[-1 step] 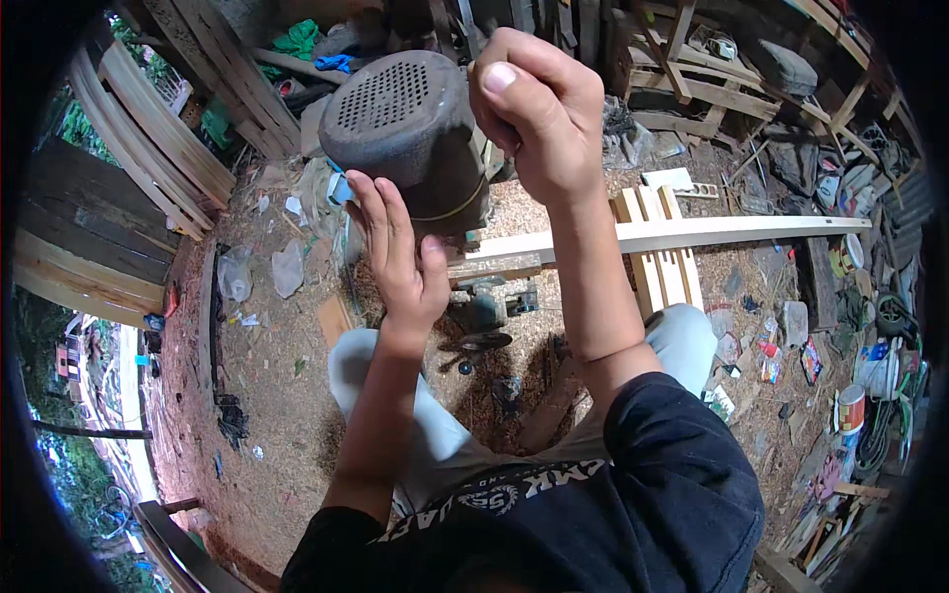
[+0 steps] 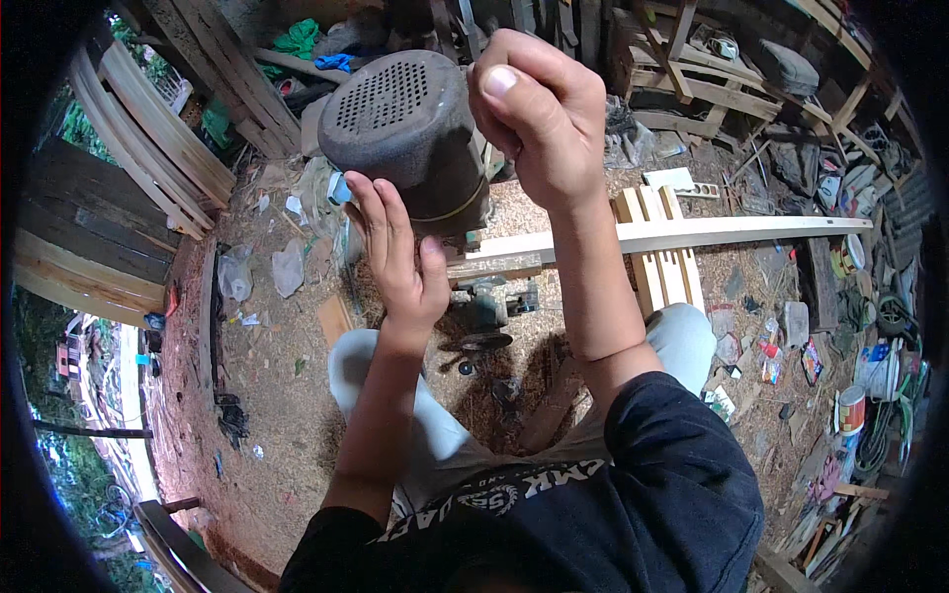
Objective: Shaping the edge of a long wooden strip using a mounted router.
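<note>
A dark motor housing (image 2: 400, 148) with a perforated round cap stands upright in front of me, part of a machine whose lower parts it mostly hides. My left hand (image 2: 400, 262) is open, fingers stretched up along the housing's near left side. I cannot tell how firmly they touch it. Raised beside the housing's right side, my right hand (image 2: 542, 119) is closed in a fist; what it grips is hidden. A long pale wooden beam (image 2: 732, 231) runs from beneath the housing out to the right, passing under my right forearm. Below it sits a metal clamp-like part (image 2: 486, 306) with a round wheel (image 2: 476, 342).
Several slotted pale wood pieces (image 2: 660, 272) lie under the beam by my right knee. Wood shavings cover the ground (image 2: 287, 415). Planks (image 2: 148, 128) lean at left. A wooden frame (image 2: 707, 94) stands at back right, with scattered litter and a can (image 2: 851, 410) along the right.
</note>
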`<state>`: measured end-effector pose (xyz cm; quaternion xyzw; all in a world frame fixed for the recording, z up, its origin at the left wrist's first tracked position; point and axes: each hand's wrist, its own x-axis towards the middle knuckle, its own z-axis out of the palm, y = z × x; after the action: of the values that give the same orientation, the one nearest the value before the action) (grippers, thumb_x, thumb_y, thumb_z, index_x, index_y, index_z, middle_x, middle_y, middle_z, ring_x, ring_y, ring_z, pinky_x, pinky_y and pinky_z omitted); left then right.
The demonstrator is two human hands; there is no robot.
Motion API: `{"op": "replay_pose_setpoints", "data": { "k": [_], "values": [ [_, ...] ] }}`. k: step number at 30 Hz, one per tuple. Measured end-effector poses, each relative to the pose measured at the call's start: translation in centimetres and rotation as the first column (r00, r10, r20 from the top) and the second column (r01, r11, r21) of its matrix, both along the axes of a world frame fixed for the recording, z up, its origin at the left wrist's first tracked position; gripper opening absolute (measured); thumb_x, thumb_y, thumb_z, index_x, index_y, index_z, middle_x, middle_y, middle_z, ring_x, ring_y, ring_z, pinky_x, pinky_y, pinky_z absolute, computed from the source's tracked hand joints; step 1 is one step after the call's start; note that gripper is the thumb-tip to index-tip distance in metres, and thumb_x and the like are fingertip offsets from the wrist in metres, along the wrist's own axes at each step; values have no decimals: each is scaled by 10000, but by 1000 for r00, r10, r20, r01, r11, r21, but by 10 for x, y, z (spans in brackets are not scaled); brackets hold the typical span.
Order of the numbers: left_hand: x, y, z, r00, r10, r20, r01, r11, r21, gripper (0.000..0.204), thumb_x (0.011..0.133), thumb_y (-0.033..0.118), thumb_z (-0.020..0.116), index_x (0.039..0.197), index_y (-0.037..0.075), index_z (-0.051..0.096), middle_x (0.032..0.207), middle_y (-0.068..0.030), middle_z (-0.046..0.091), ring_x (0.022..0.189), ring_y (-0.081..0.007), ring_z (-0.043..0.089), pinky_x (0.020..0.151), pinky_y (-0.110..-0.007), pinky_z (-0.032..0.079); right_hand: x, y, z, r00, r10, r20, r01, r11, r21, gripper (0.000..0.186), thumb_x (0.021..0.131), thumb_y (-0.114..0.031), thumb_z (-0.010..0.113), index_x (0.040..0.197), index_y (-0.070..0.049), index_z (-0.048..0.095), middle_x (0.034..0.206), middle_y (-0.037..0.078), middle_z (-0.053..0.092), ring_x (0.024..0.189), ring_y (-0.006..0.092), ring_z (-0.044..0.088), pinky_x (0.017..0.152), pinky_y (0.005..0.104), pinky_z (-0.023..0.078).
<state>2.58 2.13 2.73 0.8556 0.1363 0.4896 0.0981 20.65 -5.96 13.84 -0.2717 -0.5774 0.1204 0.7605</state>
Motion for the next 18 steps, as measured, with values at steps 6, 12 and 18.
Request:
{"op": "replay_pose_setpoints", "data": {
  "k": [6, 12, 18],
  "values": [
    [5, -3, 4, 999, 42, 1, -42, 998, 44, 719, 1053, 395, 337, 1564, -109, 294, 1646, -365, 165, 1563, -473, 126, 1228, -609, -13, -3, -11, -8, 998, -38, 47, 37, 999, 27, 294, 966, -195, 627, 763, 8, 563, 659, 39, 516, 601, 121, 495, 550, 296, 403],
    [-2, -8, 5, 1000, 30, 1, -30, 999, 11, 845, 1062, 584, 177, 1565, -78, 326, 1645, -352, 181, 1559, -469, 148, 1222, -612, -33, -23, -23, -20, 992, -124, 32, 121, 989, 83, 385, 905, -284, 604, 688, 13, 488, 595, 37, 435, 526, 125, 395, 487, 293, 284],
    [-10, -8, 17, 998, -4, -67, 1, 999, -36, 872, 1053, 639, 105, 1586, -11, 336, 1673, -253, 228, 1561, -415, 201, 1236, -597, 33, -12, -21, -27, 998, -63, 11, 63, 998, -17, 292, 949, -212, 621, 766, 2, 541, 678, 20, 500, 630, 109, 450, 570, 285, 367]
  ]
}}
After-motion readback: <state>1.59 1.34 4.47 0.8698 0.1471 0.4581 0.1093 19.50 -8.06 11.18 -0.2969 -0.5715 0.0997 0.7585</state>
